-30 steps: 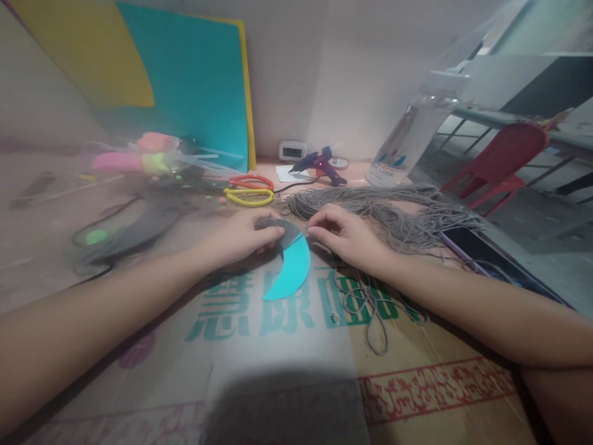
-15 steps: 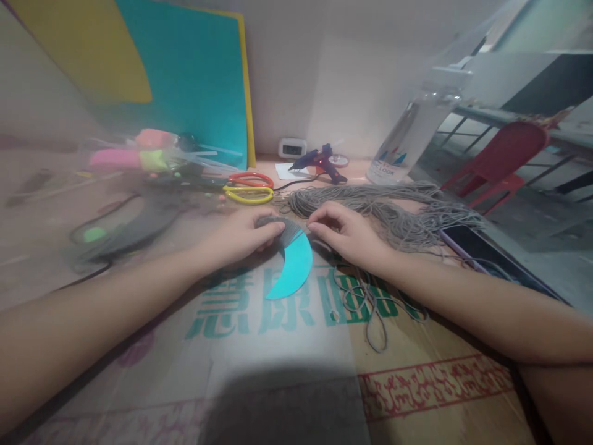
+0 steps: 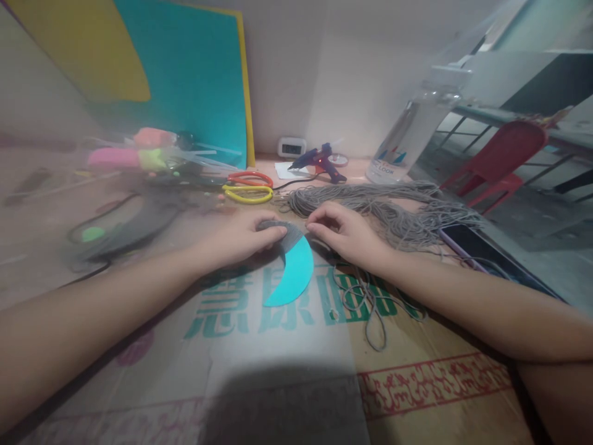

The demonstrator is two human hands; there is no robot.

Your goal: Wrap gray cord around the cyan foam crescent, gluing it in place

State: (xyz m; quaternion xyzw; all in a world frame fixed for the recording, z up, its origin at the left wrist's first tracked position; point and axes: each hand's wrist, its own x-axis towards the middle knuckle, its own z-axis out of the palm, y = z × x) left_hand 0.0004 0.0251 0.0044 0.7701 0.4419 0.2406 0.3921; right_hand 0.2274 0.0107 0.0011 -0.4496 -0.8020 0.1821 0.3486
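Note:
Between my hands is a turquoise crescent (image 3: 294, 272), its upper end wrapped in grey cord. My left hand (image 3: 259, 233) pinches that wrapped end, thumb on top and the other fingers mostly hidden underneath. Just right of the crescent's upper edge, my right hand (image 3: 340, 232) is closed in a pinch on the grey cord, of which only a little shows at the fingertips. Loose loops of cord (image 3: 370, 303) lie on the cardboard below my right wrist. Behind that hand rests a large grey cord bundle (image 3: 398, 213).
Scissors (image 3: 250, 194) with red and yellow handles lie behind my left hand. A glue gun (image 3: 319, 162) with a red light stands near a small digital clock (image 3: 291, 147). At right are a clear bottle (image 3: 398, 145) and a phone (image 3: 491, 256). Printed cardboard (image 3: 287, 371) covers the front.
The crescent has tilted slightly, its lower tip shifting a little down and left. Both hands keep nearly the same places and grips.

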